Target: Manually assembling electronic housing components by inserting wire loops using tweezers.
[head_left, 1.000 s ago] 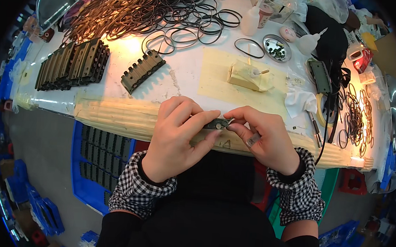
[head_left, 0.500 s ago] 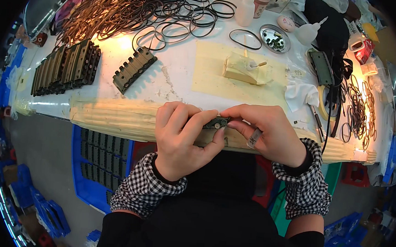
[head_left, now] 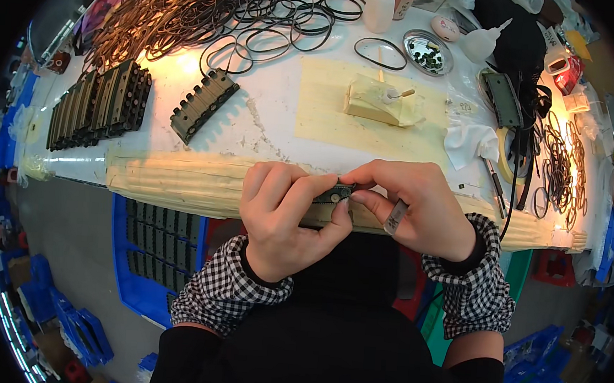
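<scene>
My left hand [head_left: 284, 215] is closed round a small dark green ribbed part [head_left: 330, 194] with a pale round spot on its face. Most of that part is hidden by my fingers, just above the padded table edge. The thumb and forefinger of my right hand [head_left: 423, 203] pinch its right end; whether a smaller piece sits between those fingertips I cannot tell. A greyish band [head_left: 396, 216] wraps a finger of my right hand. A similar dark ribbed block [head_left: 205, 106] lies alone on the table, left of a row of black loops, with several more blocks [head_left: 99, 109] stacked further left.
Behind my hands stands a yellow taped block [head_left: 377, 107] on a yellow sheet [head_left: 318, 132]. Beyond it are a round metal dish [head_left: 444, 62] of small dark pieces and white squeeze bottles [head_left: 379, 10]. Black rubber loops [head_left: 184, 19] heap at far left. A blue crate [head_left: 118, 267] sits below.
Both hands keep their grip on the ribbed part. My right fingertips have shifted slightly at its end, and the whole view has moved a little.
</scene>
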Tool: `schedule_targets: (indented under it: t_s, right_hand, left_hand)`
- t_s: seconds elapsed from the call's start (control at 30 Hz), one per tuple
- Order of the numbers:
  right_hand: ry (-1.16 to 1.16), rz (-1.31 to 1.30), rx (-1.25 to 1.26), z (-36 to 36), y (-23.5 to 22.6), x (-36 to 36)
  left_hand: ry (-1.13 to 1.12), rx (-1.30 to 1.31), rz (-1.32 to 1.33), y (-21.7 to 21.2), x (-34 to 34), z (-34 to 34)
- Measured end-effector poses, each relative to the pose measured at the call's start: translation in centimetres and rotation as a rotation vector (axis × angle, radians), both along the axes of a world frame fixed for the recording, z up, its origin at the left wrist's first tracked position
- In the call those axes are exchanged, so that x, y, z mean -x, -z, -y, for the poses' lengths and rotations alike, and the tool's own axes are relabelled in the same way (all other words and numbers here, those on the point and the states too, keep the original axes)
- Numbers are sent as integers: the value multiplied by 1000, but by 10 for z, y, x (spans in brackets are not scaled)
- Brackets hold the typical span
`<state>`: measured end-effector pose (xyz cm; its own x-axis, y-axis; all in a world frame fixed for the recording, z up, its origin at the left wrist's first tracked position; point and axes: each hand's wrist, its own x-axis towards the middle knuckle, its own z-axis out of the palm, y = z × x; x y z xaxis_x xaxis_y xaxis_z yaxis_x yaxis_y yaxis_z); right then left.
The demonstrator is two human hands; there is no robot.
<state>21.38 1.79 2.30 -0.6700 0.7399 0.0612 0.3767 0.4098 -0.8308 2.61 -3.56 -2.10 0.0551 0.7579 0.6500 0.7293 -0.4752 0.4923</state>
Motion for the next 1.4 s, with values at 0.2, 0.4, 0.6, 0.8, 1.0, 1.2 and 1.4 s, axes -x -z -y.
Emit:
schedule_targets:
  t_s: [0.2, 0.4, 0.6, 0.8, 1.0, 1.2, 1.4]
  right_hand:
    - [8, -10, -24, 0, 3, -1]
    - [14, -22, 2, 1, 3, -1]
    - [180, -126, -210, 10, -9, -3]
    - [249, -90, -150, 28, -25, -22]
    - [282, -128, -171, 32, -9, -14]
    - [228, -185, -248, 31, 0, -6]
    - [232, -207, -256, 31, 3, -3]
  left_hand:
    - [-8, -23, -5, 2, -1, 0]
    - [-11, -37, -5, 4, 0, -1]
    - [-76, -70, -43, 7, -4, -1]
    - [-139, -156, -62, 8, -3, -4]
    - [-130, -159, -74, 9, -3, -7]
    - [-170, -151, -68, 15, -3, -4]
    - [-185, -137, -67, 15, -3, -4]
